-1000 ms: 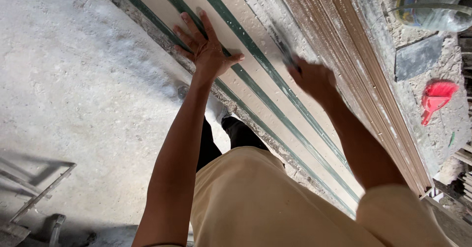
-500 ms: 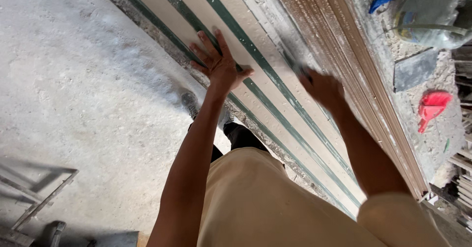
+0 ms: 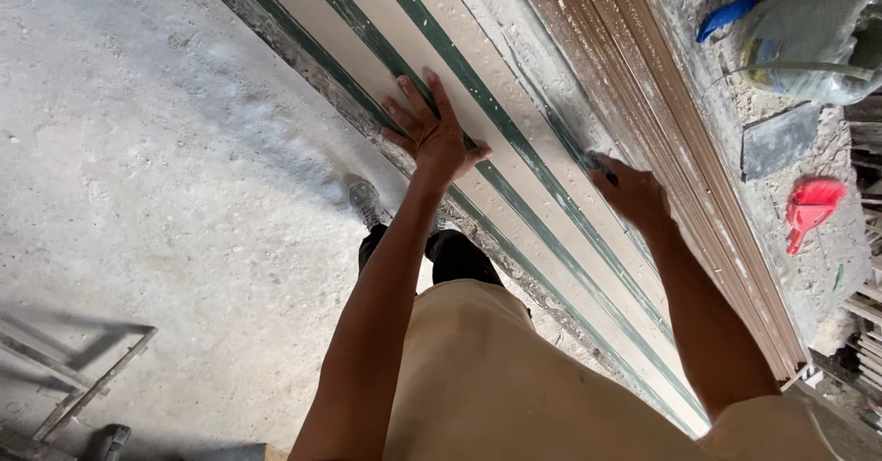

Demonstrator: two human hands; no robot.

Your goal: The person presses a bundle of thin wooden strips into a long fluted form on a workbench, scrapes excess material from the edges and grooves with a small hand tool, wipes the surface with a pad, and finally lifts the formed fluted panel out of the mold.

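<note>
A person's left hand (image 3: 432,135) presses flat, fingers spread, on stacked beige boards (image 3: 514,195) with green edges. The right hand (image 3: 634,190) grips a small dark tool (image 3: 599,164) mid-board; how much work is done cannot be told

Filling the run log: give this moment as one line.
left hand: flat, fingers spread on board stack | right hand: gripping small dark tool on stack | red scoop: lying right

Long beige boards (image 3: 514,185), green-edged, stacked flat, running diagonally; dusty wood-brown stack (image 3: 643,103) alongside
</note>
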